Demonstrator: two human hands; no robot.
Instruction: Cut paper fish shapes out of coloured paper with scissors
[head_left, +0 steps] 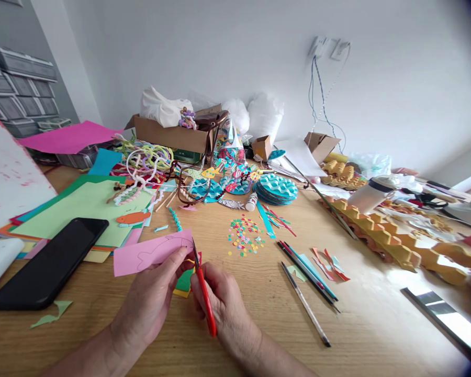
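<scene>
A strip of pink paper [125,260] with a fish outline drawn on it is pinched in my left hand [153,285], thumb on top. My right hand [227,298] grips red-handled scissors [206,301], their blades pointing up at the right end of the strip, by the fish's head. How far the blades have closed on the paper is hard to tell. Beneath my hands lie small green and yellow paper pieces [183,283], partly hidden. A cut-out orange paper fish [133,219] rests on the stacked coloured sheets to the left.
A black phone [49,264] lies at left beside coloured paper [82,207]. Paper dots [245,233], pencils [312,277] and a pen [306,305] are ahead and right. Farther back are blue scalloped discs [277,189], pipe cleaners [141,162], egg cartons [377,235] and a cardboard box [172,133].
</scene>
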